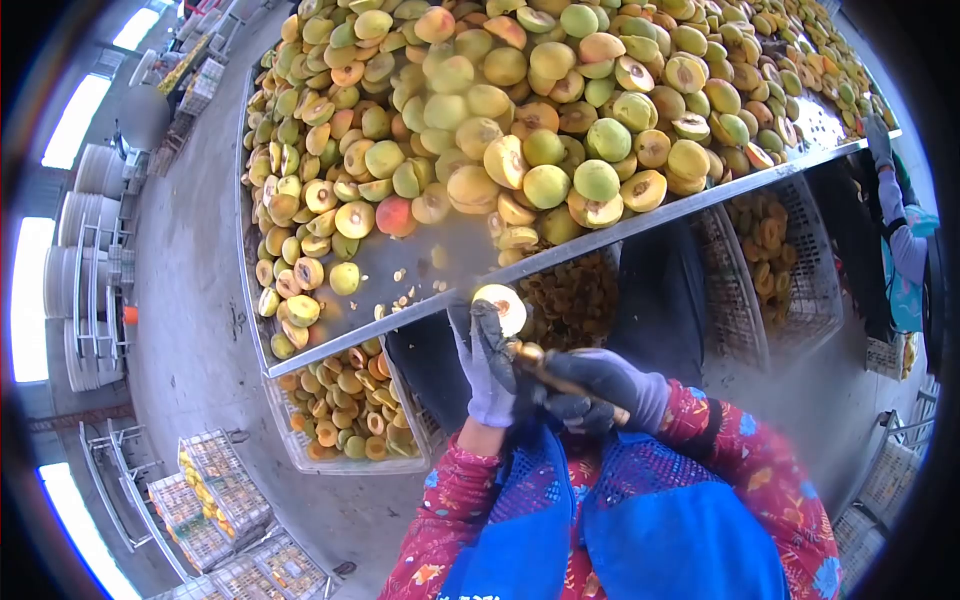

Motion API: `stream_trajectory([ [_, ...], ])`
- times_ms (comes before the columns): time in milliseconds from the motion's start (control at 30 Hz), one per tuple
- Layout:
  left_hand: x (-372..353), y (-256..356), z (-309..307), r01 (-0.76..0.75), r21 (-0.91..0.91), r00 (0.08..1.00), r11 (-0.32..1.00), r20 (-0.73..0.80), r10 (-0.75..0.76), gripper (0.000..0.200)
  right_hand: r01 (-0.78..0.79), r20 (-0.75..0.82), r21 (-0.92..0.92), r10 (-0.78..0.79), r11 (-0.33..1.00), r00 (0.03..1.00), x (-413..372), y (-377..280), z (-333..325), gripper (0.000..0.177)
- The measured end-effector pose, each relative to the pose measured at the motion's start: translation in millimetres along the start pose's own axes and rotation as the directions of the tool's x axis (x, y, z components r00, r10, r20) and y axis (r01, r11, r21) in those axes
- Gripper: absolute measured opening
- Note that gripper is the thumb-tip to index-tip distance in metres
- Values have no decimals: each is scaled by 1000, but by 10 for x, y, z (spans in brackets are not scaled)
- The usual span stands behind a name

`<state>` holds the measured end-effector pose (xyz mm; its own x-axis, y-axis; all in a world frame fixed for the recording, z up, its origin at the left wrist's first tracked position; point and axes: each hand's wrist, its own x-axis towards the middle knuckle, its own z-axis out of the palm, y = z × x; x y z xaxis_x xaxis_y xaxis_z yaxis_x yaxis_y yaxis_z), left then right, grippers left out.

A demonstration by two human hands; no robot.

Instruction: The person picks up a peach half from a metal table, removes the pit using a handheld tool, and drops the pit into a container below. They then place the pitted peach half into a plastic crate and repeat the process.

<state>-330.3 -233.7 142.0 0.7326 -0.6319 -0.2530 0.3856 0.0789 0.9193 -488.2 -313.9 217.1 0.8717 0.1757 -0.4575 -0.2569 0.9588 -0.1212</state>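
Note:
My left hand (486, 365), in a grey and lavender glove, is closed around a peach half (503, 308), its pale cut face turned up. A wooden-handled tool (560, 376) with a brass-coloured collar is gripped in my right hand (602, 388), also gloved. The tool points toward the peach half; its working tip is hidden or too small to make out. Both hands are in front of my chest, just off the near edge of a metal table (380, 268). Halved peaches (520, 150) lie heaped on it, cut faces and skins mixed.
Under the table stand a crate of peach halves (350, 405) at left and another crate (780, 255) at right. Cut fruit (570, 300) sits below my hands. A co-worker's sleeve (905, 240) shows at the far right. Stacked crates (210, 490) stand on the floor at lower left.

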Motion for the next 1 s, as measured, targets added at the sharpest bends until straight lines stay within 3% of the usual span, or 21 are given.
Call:
stream_trajectory([
  [67,14,140,48,-119,-82,986,989,107,128,38,73,166,236,-114,969,979,9,-57,-115,38],
  [100,24,10,-40,-158,-30,980,987,118,161,36,144,61,158,-156,977,986,-17,-61,-111,42],
  [133,35,-120,-127,-198,21,973,980,128,193,35,184,-33,-108,-189,977,981,-34,-71,-80,41],
  [200,5,89,-109,148,-333,969,931,239,-68,35,152,-184,-593,-318,791,930,-100,-138,137,40],
  [233,-9,170,-26,255,-534,957,806,258,-133,37,93,-239,-500,-241,861,941,-136,-213,179,38],
  [333,-90,184,-31,76,-139,981,987,190,-49,37,211,-23,32,-211,977,977,-53,-208,-126,41],
  [367,-77,147,16,-113,22,965,993,239,104,38,219,-99,-58,-223,974,970,11,-196,-169,43],
  [400,-80,207,31,100,-215,963,971,267,-40,42,222,-68,-66,-226,973,972,2,-204,-188,43],
  [500,-80,243,26,118,-9,956,993,273,-111,36,190,-20,-115,-194,975,981,-104,-244,-135,44],
  [600,-99,299,14,97,205,936,974,314,-159,22,171,-189,-314,-238,934,953,-32,-205,-122,43],
  [667,-72,284,-1,-291,455,905,841,417,87,21,198,-222,-320,-276,927,935,-68,-227,-34,41],
  [767,-90,368,-7,-518,640,844,567,488,220,21,345,-268,-455,-495,821,826,-30,-195,-13,40],
  [867,-71,224,-149,-251,531,944,809,319,83,22,352,-275,-349,-454,868,848,-39,-243,-103,41],
  [900,-100,243,-136,-54,350,974,935,225,-28,22,332,-256,-388,-447,860,857,-18,-240,-214,41],
  [933,-122,279,-107,139,131,975,982,157,-159,23,290,-276,-466,-449,836,850,-13,-227,-244,40],
  [1000,-59,262,-162,286,-174,951,942,173,-257,27,192,-313,-608,-455,770,834,-9,-201,-245,38],
])
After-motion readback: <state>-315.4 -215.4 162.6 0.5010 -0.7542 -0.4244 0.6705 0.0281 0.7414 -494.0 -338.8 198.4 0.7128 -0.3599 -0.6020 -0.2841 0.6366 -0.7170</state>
